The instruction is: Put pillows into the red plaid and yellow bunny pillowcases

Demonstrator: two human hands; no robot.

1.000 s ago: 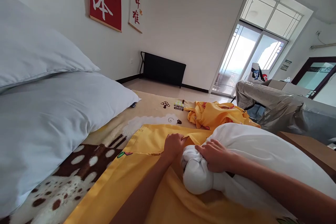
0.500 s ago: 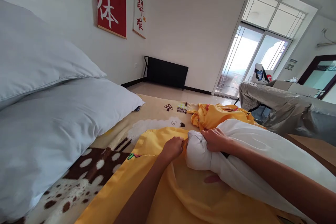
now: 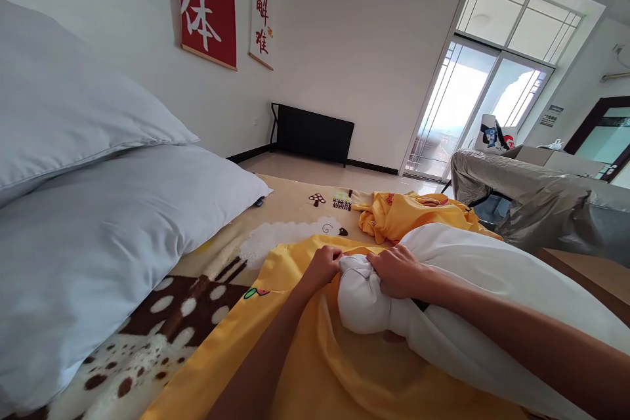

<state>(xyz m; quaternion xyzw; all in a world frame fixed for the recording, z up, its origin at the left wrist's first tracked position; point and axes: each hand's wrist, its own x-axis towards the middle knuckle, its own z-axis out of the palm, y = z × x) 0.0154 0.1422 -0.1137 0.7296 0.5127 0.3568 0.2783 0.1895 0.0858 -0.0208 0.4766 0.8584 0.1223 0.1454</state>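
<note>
In the head view my left hand (image 3: 323, 267) is closed on the edge of a yellow pillowcase (image 3: 290, 264) spread over the patterned blanket. Close to its right, my right hand (image 3: 398, 272) grips the bunched end of a white pillow (image 3: 472, 256). This gathered end bulges below the fingers, against the opening of the pillowcase. The pillow's body stretches away to the right, partly under my right forearm. Part of the yellow edge shows behind both hands; whether my right fingers also pinch it cannot be seen.
Two white pillows (image 3: 147, 203) are stacked at left on the patterned blanket (image 3: 197, 305). Crumpled yellow fabric (image 3: 418, 213) lies beyond my hands. At right are a cardboard box (image 3: 585, 275) and furniture under grey plastic sheeting (image 3: 531, 203). A black folded frame (image 3: 312, 134) leans on the wall.
My right hand has moved left and slightly down with the bunched pillow end, closer to my left hand. My left hand has risen slightly, still holding the pillowcase edge.
</note>
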